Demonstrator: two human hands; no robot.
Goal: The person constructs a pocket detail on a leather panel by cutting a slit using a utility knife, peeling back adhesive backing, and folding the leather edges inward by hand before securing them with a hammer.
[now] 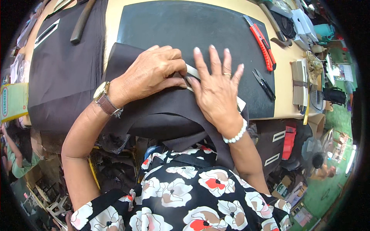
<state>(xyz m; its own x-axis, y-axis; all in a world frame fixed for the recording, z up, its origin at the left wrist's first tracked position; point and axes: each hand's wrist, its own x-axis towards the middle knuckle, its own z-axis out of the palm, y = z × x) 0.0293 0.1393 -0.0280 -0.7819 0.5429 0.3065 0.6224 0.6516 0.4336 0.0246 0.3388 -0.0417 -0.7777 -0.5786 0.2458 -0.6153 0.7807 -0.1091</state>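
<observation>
A dark brown sheet of fabric (162,104) lies over the near part of a black mat (162,27) and hangs off the table edge toward me. My left hand (154,69) pinches the fabric's edge between thumb and bent fingers. Beside it, my right hand (217,92) rests palm down with its fingers spread, the thumb close to the pinched spot. Between the two hands a narrow white strip (192,71) shows along the fabric; my fingers hide part of it.
Two red utility knives (262,46) and black thread snips (263,84) lie on the mat's right side. Layered dark fabric (69,73) covers the table's left, a wooden handle (79,30) on top. A hammer (278,29) and a tied bundle (299,82) sit at right.
</observation>
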